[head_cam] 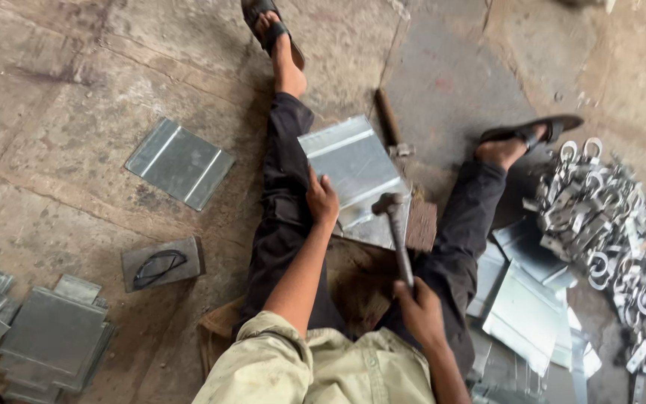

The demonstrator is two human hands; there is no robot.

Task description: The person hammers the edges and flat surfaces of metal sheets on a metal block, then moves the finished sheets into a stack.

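I sit on the floor with both legs stretched out. Between them lies a shiny sheet-metal plate with two raised ribs. My left hand grips the plate's near left edge and presses it down. My right hand is closed around the handle of a dark metal hammer. The hammer head hovers over the plate's near right corner. A rusty metal block shows under the plate's right side.
A similar ribbed plate lies on the concrete floor to the left. Stacked plates sit at the lower left, with a flat block bearing a rubber band nearby. More sheets and a heap of metal clamps lie right.
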